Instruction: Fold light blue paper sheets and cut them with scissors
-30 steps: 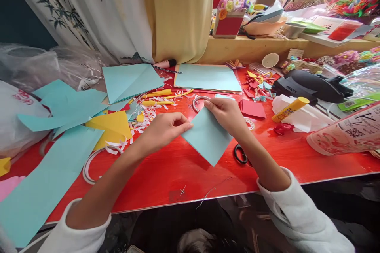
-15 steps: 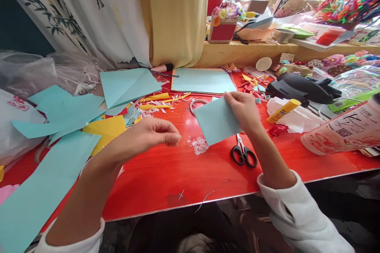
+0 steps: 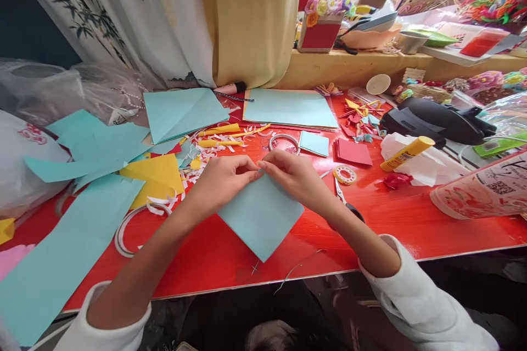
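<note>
A square of light blue paper (image 3: 263, 219) hangs corner-down in front of me, over the red table. My left hand (image 3: 224, 181) pinches its top corner from the left, and my right hand (image 3: 294, 178) pinches the same corner from the other side, the fingertips of both nearly touching. Under my right forearm lies a pair of scissors (image 3: 340, 195), its black handles partly hidden. A small roll of tape (image 3: 345, 175) rests against the blades. Just beyond my hands are a larger tape ring (image 3: 284, 144), a small light blue paper stack (image 3: 314, 143) and a red paper stack (image 3: 353, 152).
Large blue sheets (image 3: 69, 230) and yellow paper (image 3: 156, 178) cover the left side, near another tape ring (image 3: 121, 233). Paper scraps (image 3: 230, 140) lie behind. At right are a yellow glue stick (image 3: 407, 153), a black device (image 3: 436, 120) and a tilted cup (image 3: 481, 186).
The blue paper has come left and toward me, turned corner-down. My left hand has moved in and taken hold of its corner alongside my right hand. The camera view has shifted slightly.
</note>
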A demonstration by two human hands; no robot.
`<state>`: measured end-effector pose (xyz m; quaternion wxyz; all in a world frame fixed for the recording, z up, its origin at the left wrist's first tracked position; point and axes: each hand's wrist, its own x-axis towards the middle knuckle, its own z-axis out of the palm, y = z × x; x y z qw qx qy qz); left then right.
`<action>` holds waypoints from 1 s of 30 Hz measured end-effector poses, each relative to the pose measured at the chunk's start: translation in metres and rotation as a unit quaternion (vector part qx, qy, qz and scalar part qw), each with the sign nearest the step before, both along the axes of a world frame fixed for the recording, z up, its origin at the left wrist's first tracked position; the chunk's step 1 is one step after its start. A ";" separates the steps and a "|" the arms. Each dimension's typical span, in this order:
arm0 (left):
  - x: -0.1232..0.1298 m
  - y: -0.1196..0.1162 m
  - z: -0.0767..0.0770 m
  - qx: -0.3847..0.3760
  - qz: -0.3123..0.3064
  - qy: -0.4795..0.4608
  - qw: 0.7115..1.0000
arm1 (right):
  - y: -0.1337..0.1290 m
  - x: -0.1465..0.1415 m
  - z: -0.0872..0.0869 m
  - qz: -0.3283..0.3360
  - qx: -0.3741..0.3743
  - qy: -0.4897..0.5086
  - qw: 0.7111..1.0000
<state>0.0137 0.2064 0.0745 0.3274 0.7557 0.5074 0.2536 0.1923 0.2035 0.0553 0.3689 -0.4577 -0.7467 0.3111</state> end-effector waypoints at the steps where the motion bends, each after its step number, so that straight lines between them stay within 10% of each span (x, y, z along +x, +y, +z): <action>1: 0.000 0.000 0.001 0.000 -0.001 0.001 1.000 | -0.001 0.000 0.000 0.010 0.007 -0.003 1.000; 30: -0.013 0.008 0.003 -0.088 -0.036 -0.005 0.995 | 0.023 0.028 -0.004 -0.136 -0.069 0.080 0.985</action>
